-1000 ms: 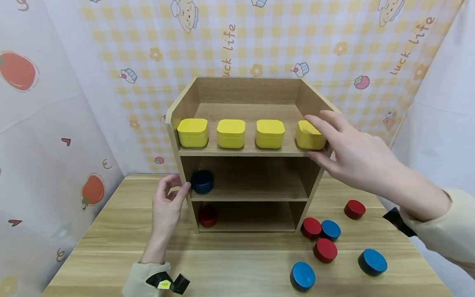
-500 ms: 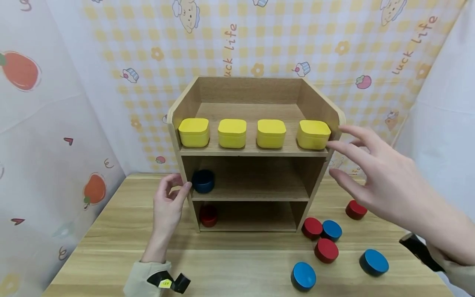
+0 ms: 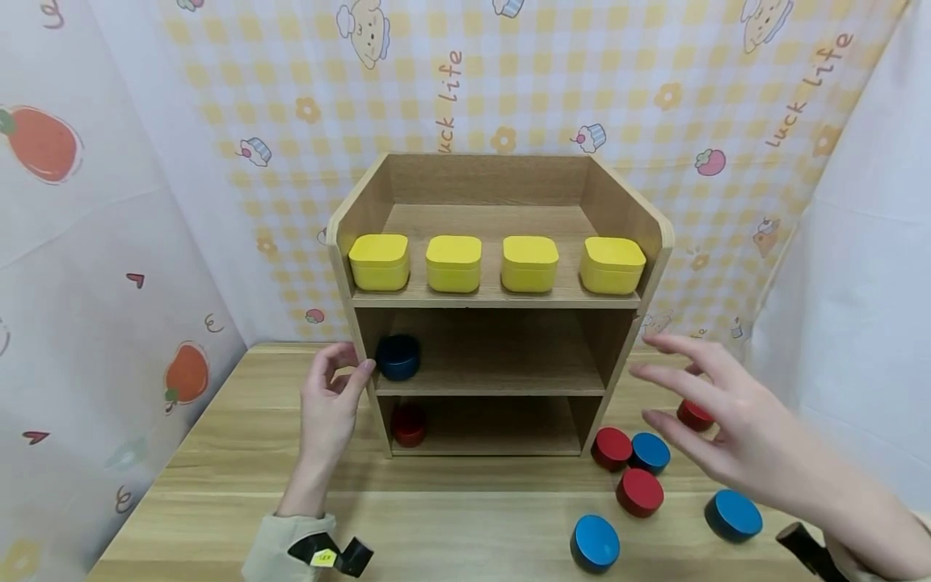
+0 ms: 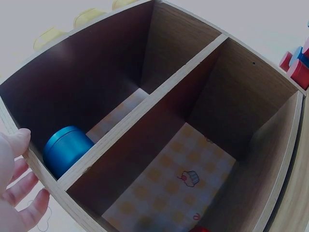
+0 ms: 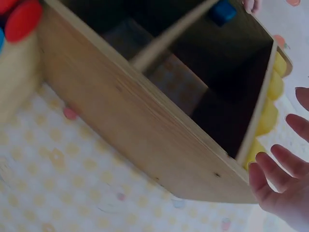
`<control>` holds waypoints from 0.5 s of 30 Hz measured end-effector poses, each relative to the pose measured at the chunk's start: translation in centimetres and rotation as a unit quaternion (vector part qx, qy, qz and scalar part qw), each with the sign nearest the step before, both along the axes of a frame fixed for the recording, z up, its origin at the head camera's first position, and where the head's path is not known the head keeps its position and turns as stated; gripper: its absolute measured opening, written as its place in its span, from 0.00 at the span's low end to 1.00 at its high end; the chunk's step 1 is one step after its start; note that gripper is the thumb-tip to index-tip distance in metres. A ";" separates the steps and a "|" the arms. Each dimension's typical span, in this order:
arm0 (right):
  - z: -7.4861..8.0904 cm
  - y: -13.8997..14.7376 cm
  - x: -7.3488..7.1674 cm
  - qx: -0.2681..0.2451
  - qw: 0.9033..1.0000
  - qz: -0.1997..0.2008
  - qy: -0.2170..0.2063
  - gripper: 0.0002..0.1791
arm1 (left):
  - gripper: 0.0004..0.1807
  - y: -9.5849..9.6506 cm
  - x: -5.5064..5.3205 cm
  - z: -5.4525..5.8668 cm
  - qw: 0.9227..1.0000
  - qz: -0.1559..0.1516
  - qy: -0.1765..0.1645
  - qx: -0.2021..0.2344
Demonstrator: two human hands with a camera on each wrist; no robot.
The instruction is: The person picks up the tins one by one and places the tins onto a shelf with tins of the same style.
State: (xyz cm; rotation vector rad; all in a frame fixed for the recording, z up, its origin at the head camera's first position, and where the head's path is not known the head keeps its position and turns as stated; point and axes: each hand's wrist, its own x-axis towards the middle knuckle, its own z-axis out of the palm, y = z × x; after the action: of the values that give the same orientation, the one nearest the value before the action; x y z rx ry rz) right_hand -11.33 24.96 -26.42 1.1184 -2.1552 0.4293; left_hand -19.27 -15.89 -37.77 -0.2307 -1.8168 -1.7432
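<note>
My left hand holds the left side panel of a small wooden shelf, its thumb on the front edge and its fingers on the outer side. Several yellow rounded boxes stand in a row along the front of the top tier. A blue round tin sits at the left end of the middle tier, a red round tin at the left of the bottom one. To the right of the shelf my right hand hovers with its fingers spread and nothing held, partly covering a red round tin.
On the table, right of the shelf, lie two more red round tins and several blue ones. One blue tin touches a red one. A patterned cloth hangs behind the shelf.
My right hand has left the rightmost yellow box on the top tier and moved right and down towards the loose tins. The left hand has stayed in place on the shelf.
</note>
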 end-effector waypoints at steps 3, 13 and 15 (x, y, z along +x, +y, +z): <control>-1.8 0.4 0.2 -0.012 0.999 0.000 -0.039 0.26 | 0.15 -0.1 0.0 0.0 1.000 0.001 0.000 0.001; -6.7 1.4 1.0 -0.028 0.986 -0.041 -0.159 0.29 | 0.15 0.0 0.0 0.0 1.000 0.000 -0.007 0.002; -7.7 1.5 1.1 -0.035 0.981 -0.046 -0.185 0.33 | 0.16 0.0 0.0 0.0 1.000 0.000 -0.006 0.002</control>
State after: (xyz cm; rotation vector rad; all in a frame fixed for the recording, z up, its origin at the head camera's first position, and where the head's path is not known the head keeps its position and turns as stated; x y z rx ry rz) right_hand -10.18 26.44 -34.15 0.9515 -2.4779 0.7120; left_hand -19.31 -15.89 -37.77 -0.2201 -1.8229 -1.7513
